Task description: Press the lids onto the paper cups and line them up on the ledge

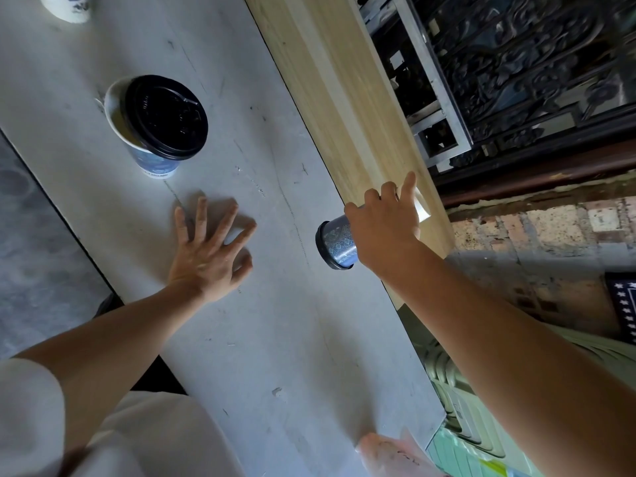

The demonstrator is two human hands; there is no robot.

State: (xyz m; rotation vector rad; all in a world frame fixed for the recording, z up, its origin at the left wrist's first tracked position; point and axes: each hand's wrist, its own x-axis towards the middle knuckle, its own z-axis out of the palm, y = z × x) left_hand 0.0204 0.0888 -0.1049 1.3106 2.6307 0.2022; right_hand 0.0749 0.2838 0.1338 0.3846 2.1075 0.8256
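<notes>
Scuffed grey table point(241, 321), pale wooden ledge point(330, 80) along one long edge, brick wall point(550, 228) beyond.
I log: right grip point(382, 228) wrapped round lidded cup point(339, 241), tipped sideways where table meets ledge; left grip point(206, 249) flat on table, fingers spread.

A pale grey table point(275, 304) is carrying a blue paper cup point(156, 163), and a black lid point(167, 117) is sitting crooked on its rim. Another cup point(67, 8) is standing at the far corner. A left hand point(210, 249) is resting flat on the surface, a plastic bag point(395, 456) is lying at the near edge, and a wooden ledge point(327, 80) is running along one long side.
</notes>
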